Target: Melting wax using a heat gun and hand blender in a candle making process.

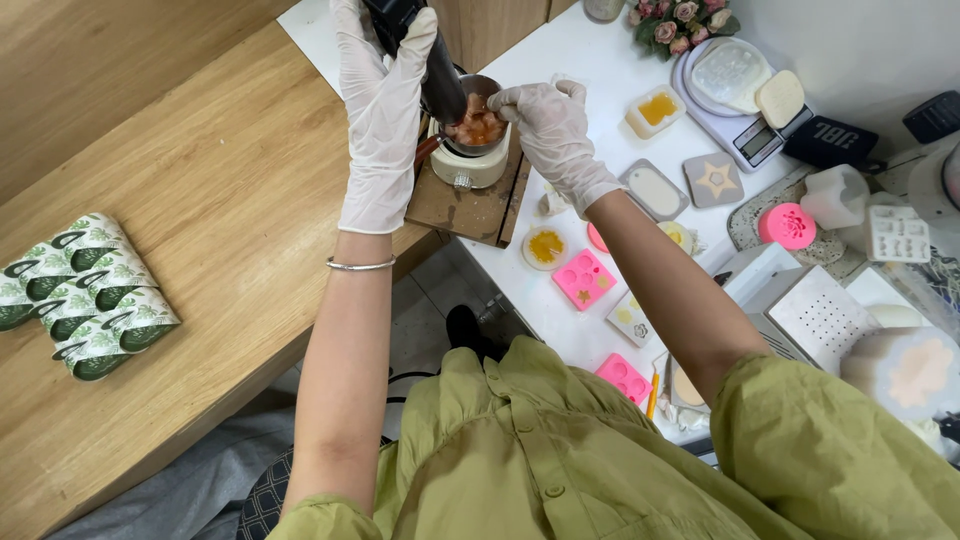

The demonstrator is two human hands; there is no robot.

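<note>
My left hand (383, 110), in a thin white glove, grips a dark cylindrical tool (437, 70) that points down towards a small metal pot (483, 88). The pot holds orange-pink chunks (477, 127) and sits on a small white heater (468, 165) on a wooden board (470, 208). My right hand (553, 128), also gloved, rests its fingers on the pot's right rim. A silver bangle (360, 265) circles my left wrist.
Pink silicone moulds (584, 279), small filled moulds (655, 109) and a star mould (714, 180) lie on the white table. A digital scale (745, 125) stands at the back, white boxes (815, 315) at the right. Green-leaf printed packets (85, 295) lie on the wooden table.
</note>
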